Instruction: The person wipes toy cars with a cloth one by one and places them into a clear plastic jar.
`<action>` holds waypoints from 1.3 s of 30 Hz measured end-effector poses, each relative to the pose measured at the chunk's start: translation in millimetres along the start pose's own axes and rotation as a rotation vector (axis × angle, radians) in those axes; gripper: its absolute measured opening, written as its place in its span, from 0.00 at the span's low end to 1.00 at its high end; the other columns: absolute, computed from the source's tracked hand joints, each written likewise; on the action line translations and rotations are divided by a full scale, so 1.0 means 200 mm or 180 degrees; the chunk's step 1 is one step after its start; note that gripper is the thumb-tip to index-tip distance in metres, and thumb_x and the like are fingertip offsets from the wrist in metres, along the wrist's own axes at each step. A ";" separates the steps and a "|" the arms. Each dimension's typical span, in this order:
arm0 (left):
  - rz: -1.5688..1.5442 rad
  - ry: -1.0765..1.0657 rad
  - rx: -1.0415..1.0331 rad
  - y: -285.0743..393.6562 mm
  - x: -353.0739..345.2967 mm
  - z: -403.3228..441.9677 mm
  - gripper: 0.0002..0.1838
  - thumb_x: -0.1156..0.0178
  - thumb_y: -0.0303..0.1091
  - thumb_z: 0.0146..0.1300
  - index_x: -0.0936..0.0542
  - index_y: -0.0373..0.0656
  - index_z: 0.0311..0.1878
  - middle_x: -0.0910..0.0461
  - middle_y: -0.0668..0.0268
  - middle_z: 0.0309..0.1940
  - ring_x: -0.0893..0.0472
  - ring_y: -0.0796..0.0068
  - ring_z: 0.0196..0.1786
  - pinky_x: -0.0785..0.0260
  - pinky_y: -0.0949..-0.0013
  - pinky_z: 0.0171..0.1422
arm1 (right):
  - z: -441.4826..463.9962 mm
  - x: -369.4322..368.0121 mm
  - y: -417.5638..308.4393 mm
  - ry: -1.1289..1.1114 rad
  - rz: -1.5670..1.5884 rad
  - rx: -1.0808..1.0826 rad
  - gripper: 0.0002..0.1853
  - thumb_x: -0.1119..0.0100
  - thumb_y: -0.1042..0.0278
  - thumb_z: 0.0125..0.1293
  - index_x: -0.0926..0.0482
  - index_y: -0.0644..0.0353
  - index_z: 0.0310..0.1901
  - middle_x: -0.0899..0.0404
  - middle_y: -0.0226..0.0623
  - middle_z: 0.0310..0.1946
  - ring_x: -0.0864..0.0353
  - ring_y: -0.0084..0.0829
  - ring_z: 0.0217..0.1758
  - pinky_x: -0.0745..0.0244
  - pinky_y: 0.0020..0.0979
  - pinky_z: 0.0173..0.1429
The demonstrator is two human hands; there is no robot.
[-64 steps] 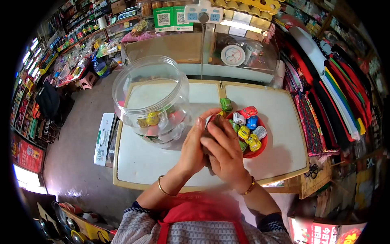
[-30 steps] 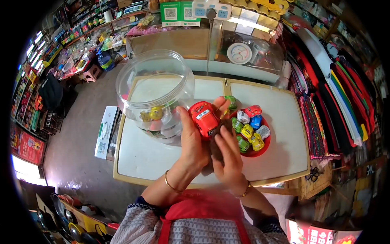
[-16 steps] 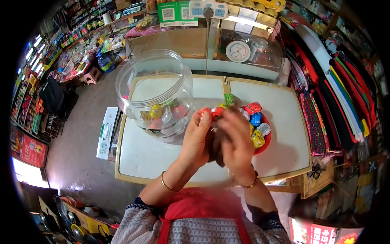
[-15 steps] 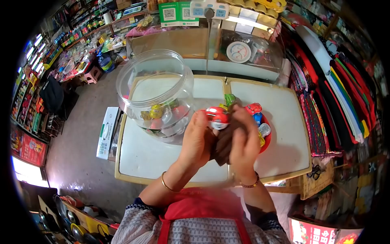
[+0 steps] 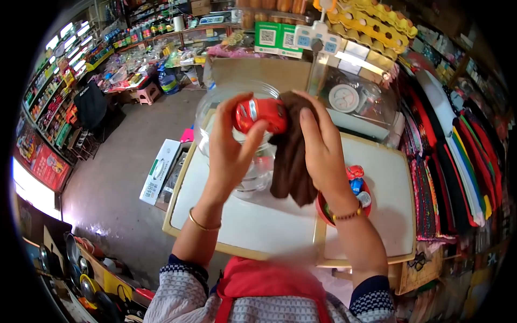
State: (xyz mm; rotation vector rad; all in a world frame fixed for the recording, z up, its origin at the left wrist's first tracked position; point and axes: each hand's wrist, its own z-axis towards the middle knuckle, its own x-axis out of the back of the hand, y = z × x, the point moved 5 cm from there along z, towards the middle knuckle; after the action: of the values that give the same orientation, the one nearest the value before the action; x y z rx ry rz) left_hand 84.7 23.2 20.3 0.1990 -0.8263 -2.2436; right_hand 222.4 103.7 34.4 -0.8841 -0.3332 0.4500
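lifted closer than before, the left hand (image 5: 222, 148) grips a red toy car (image 5: 262, 116); the right hand (image 5: 327, 159) clasps brown cloth (image 5: 293, 164).

A grey floor (image 5: 124, 156) is bordered on the left by stocked shelves (image 5: 46, 107) and a bright white glare (image 5: 35, 187), a pink stool (image 5: 148, 95) is set beside a crowded counter (image 5: 141, 85), and the white-topped table (image 5: 264, 226) is edged in tan.

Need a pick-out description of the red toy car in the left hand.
Find the white tabletop, then the big clear jar standing on it. Over the jar in this view, the left hand holds the red toy car beside a brown cloth. Unlike the toy cars at the red bowl, one also red, it's held up in a hand.
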 end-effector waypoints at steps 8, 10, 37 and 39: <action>0.1681 -0.0065 0.0002 -0.09 0.11 0.08 0.26 0.40 0.32 0.62 0.35 0.33 0.61 0.33 0.46 0.59 0.32 0.48 0.61 0.38 0.58 0.65 | 0.19 -0.24 0.21 -0.0256 0.0235 -0.0210 0.18 0.57 0.63 0.73 0.29 0.68 0.56 0.22 0.47 0.49 0.25 0.34 0.54 0.34 0.30 0.60; 0.1670 -0.0085 -0.0061 -0.07 0.09 0.08 0.24 0.41 0.30 0.62 0.34 0.33 0.60 0.33 0.46 0.59 0.34 0.46 0.63 0.41 0.56 0.67 | 0.16 -0.21 0.21 -0.0034 0.0205 -0.0019 0.17 0.56 0.63 0.73 0.29 0.67 0.54 0.22 0.47 0.47 0.23 0.36 0.52 0.32 0.31 0.58; 0.0178 -0.2268 -0.0111 -0.35 -1.53 -0.57 0.29 0.37 0.33 0.58 0.34 0.33 0.61 0.34 0.47 0.61 0.32 0.47 0.61 0.35 0.56 0.63 | -1.00 1.03 0.65 0.3076 0.2116 -0.1909 0.23 0.58 0.54 0.74 0.31 0.66 0.57 0.25 0.43 0.51 0.22 0.35 0.51 0.24 0.36 0.57; 0.0426 -0.2365 -0.0169 -0.46 -1.66 -0.64 0.31 0.38 0.37 0.58 0.35 0.33 0.61 0.33 0.46 0.60 0.32 0.46 0.61 0.36 0.56 0.64 | -1.06 1.08 0.74 0.3371 0.2248 -0.2351 0.23 0.57 0.54 0.73 0.31 0.67 0.57 0.26 0.42 0.53 0.23 0.34 0.52 0.24 0.35 0.56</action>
State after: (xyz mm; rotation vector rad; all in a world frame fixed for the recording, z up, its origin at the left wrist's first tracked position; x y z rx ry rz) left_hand 318.6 233.8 -169.6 -0.7366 -1.1056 -2.2057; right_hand 469.3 153.7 -189.5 -1.8315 0.8776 0.4359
